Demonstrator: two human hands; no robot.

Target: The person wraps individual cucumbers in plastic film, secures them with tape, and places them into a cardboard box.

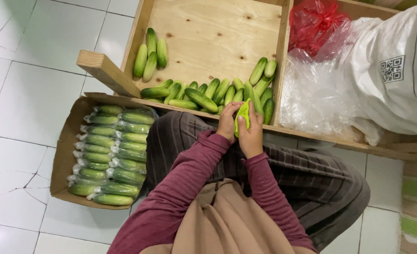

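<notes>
Gripping a pale-green plastic-wrapped cucumber, left hand and right hand close around it; firm, even pressure suits.

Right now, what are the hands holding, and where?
Both hands, left and right, pinch a small light-green plastic bag between them, grip along its sides.

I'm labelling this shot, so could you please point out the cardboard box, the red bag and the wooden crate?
cardboard box (60,157): head view, left wall.
red bag (312,21): head view, middle.
wooden crate (208,33): head view, bare floor.
</notes>
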